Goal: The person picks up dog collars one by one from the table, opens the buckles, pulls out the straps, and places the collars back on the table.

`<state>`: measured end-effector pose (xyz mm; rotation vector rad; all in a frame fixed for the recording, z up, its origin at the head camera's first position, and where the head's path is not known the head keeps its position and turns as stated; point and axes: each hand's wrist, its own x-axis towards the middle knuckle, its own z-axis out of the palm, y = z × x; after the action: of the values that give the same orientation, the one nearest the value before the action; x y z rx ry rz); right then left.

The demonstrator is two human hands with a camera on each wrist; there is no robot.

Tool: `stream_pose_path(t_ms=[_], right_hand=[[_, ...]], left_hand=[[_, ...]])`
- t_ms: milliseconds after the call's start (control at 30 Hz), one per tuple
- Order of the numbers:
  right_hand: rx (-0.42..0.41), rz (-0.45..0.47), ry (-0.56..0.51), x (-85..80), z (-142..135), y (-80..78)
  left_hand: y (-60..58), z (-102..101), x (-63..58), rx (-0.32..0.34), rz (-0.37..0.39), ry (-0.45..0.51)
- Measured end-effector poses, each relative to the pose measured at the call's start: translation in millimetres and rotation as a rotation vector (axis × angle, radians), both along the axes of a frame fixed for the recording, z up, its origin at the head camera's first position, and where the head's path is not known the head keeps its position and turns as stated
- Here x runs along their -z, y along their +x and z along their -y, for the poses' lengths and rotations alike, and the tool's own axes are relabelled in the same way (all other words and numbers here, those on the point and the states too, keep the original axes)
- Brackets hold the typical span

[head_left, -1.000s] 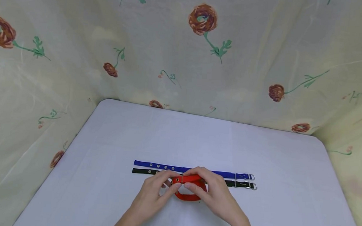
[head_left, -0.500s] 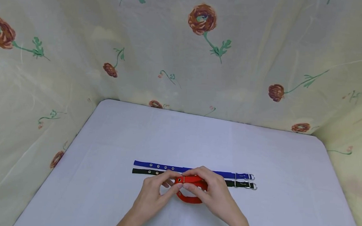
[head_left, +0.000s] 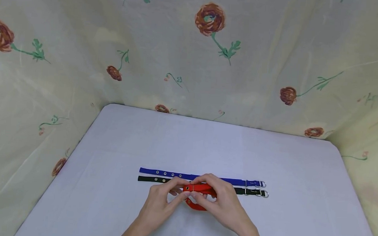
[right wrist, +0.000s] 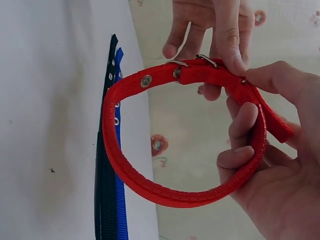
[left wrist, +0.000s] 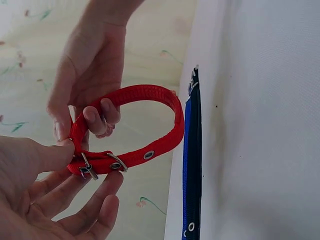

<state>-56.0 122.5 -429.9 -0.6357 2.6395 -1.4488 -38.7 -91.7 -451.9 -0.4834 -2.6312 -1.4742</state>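
Observation:
A red collar [right wrist: 170, 196] with metal eyelets and a buckle is closed into a loop, held up between both hands. My left hand [head_left: 160, 197] pinches it by the buckle [left wrist: 89, 166] with thumb and fingers. My right hand [head_left: 224, 200] grips the strap right beside the left fingertips, its other fingers curled inside the loop in the right wrist view. A short free end [right wrist: 279, 129] of the strap sticks out past the right hand's fingers. Behind the hands lie a blue collar [head_left: 237, 182] and a black collar [head_left: 250, 192], straight and side by side, partly hidden by the hands.
The two flat collars lie on a white table [head_left: 175, 142], eyelets at the left and metal rings at the right. A pale curtain [head_left: 154, 42] printed with flowers hangs along the table's back and sides.
The red loop has turned slightly in the hands, so less of its lower part shows below the right hand. Both hands keep their hold in almost the same place.

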Motion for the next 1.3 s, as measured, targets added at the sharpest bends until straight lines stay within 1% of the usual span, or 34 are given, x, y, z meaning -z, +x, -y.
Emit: stream_pose_path(t_ms=[133,233,367,433,533,667,733,833,967,1100,1233,1300], right_hand=[[0.018,-0.038,-0.021,2.2,-2.0,-0.9],[0.022,-0.047,-0.033,3.7,-4.1,-2.0],[0.028,-0.05,-0.05,4.3,-6.1,-2.5],[0.047,-0.053,-0.066,3.9,-6.3,-2.4],[0.082,-0.07,-0.085,3.9,-5.8,-2.2],[0.109,-0.094,-0.107,4.7,-5.1,-1.5],[0.115,-0.107,-0.12,4.7,-5.0,-1.2],[0.112,-0.138,-0.131,4.0,-5.2,-0.9],[0.116,-0.163,-0.132,2.7,-5.9,-0.2],[0.119,-0.163,-0.127,1.3,-6.7,0.2],[0.106,-0.144,-0.11,-0.4,-6.4,0.8],[0.092,-0.148,-0.1,-1.2,-6.0,1.2]], left_hand=[[-0.2,-0.1,0.2,0.008,0.01,0.043],[0.1,0.4,0.4,0.003,0.042,0.085],[0.5,1.2,0.4,-0.015,0.122,0.126],[0.6,1.8,0.7,-0.022,0.159,0.145],[0.4,2.7,0.9,-0.033,0.221,0.198],[0.2,3.5,0.7,-0.026,0.311,0.289],[0.1,3.5,0.2,-0.018,0.342,0.311],[0.1,3.1,-0.3,-0.002,0.356,0.319],[0.5,2.0,-0.8,0.022,0.347,0.32],[1.6,0.7,-1.2,0.033,0.348,0.313],[2.1,-0.6,-1.9,0.035,0.341,0.257],[1.5,-1.8,-2.2,0.046,0.309,0.205]])
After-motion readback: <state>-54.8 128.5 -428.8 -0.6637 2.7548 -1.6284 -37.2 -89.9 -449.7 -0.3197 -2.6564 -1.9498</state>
